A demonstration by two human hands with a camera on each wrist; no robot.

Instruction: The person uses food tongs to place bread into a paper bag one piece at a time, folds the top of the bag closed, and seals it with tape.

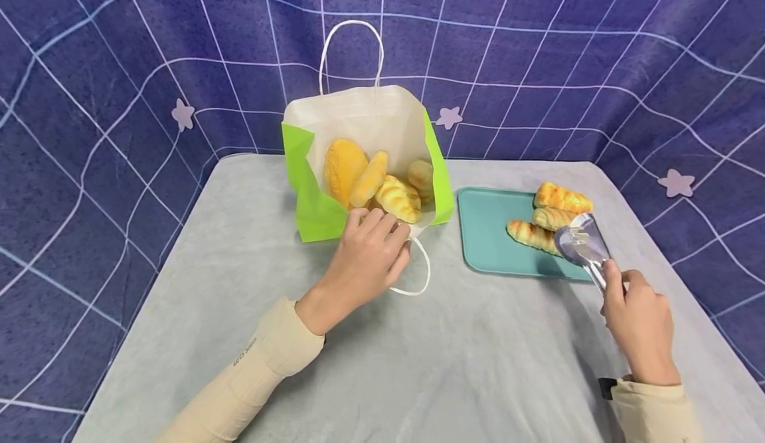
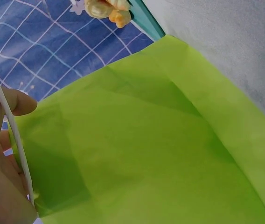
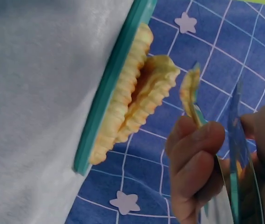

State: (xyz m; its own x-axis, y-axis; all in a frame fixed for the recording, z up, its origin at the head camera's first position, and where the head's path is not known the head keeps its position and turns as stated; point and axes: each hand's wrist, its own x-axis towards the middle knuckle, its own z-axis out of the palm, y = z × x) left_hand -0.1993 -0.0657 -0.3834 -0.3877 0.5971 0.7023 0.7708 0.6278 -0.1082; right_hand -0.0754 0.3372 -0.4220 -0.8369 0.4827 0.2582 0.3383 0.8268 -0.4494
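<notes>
My left hand (image 1: 367, 254) grips the front rim of a green paper bag (image 1: 319, 217), its thumb and fingers on either side of the paper in the left wrist view. Several toy breads, among them a yellow oval loaf (image 1: 344, 171) and a ridged roll (image 1: 399, 198), lie inside the bag. At the right, my right hand (image 1: 642, 317) holds metal serving tongs (image 1: 582, 244) over a teal tray (image 1: 490, 230). Their two arms stand apart in the right wrist view. Ridged bread rolls (image 1: 562, 197) lie on the tray beside the tong heads; whether the tongs touch one I cannot tell.
One white cord handle (image 1: 352, 22) stands up behind the bag; the other handle (image 1: 427, 264) hangs at the front by my left hand. A grey cloth covers the table (image 1: 418, 363). Behind it hangs a blue gridded curtain (image 1: 508, 51) with stars.
</notes>
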